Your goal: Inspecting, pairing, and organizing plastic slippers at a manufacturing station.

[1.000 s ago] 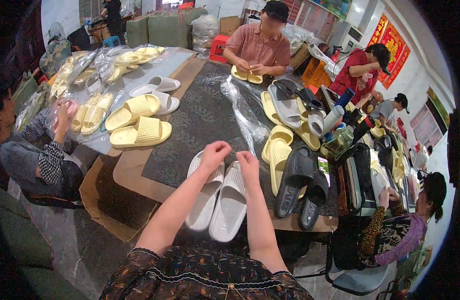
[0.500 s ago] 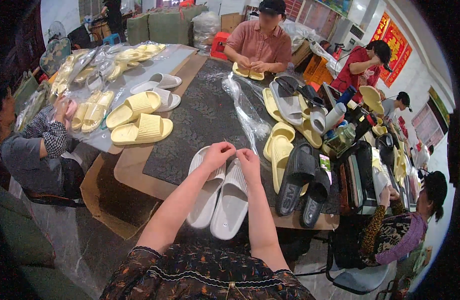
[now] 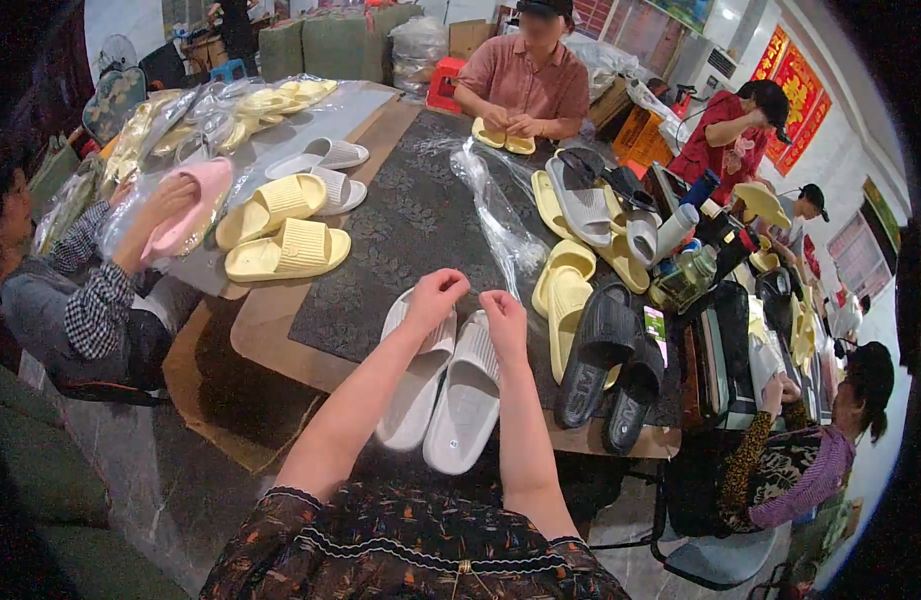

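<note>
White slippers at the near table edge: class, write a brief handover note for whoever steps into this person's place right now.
Left hand: closed, fingertips pinched at the top of the left white slipper.
Right hand: closed the same way over the right white slipper.
Both slippers lie side by side, soles down, on the table.
Done: pair lined up. Whether anything thin is held between the hands cannot be told.
Left: whatever joins or bags the pair.

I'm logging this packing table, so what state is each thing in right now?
left hand: closed, resting on the white slippers
right hand: closed, resting on the white slippers
white slippers: paired side by side, flat, unbagged
black slippers: lying loose, unbagged
yellow slippers: soles down, unbagged
clear plastic bag: empty, crumpled
pink slipper: held up by a co-worker
</note>
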`<state>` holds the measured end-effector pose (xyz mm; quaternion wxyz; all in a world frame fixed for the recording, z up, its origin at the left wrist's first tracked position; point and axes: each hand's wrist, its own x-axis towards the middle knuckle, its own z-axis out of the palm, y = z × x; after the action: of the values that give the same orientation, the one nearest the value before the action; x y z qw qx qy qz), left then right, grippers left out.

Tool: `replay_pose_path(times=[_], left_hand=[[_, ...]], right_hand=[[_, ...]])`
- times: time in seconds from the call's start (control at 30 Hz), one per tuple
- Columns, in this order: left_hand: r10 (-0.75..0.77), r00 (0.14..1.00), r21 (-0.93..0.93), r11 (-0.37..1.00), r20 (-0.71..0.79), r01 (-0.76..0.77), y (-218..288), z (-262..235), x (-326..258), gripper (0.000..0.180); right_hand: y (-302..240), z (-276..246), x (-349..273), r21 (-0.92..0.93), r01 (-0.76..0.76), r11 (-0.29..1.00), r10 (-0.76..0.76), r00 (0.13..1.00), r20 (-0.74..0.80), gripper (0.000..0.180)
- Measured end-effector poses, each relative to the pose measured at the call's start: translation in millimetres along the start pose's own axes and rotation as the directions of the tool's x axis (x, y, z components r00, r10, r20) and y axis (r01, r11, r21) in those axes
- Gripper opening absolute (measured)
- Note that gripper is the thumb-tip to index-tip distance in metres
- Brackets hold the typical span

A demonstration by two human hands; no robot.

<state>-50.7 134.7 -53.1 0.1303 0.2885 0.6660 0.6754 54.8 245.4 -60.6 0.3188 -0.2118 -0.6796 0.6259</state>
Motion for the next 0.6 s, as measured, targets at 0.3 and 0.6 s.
replay_pose_path(times=[0.3, 0.6], left_hand=[[0.012, 0.998, -0.014, 1.0, 0.067, -0.011, -1.9, -2.3, 3.1, 0.014], [-0.035, 0.999, -0.074, 0.997, -0.014, 0.034, -12.3, -1.5, 2.8, 0.015]], right_hand=[[-2.6, 0.4, -1.0, 0.006, -0.014, 1.0, 0.014, 0.999, 0.03, 0.016], [-3.9, 0.0, -1.9, -0.028, 0.012, 1.0, -0.01, 0.998, 0.061, 0.015]])
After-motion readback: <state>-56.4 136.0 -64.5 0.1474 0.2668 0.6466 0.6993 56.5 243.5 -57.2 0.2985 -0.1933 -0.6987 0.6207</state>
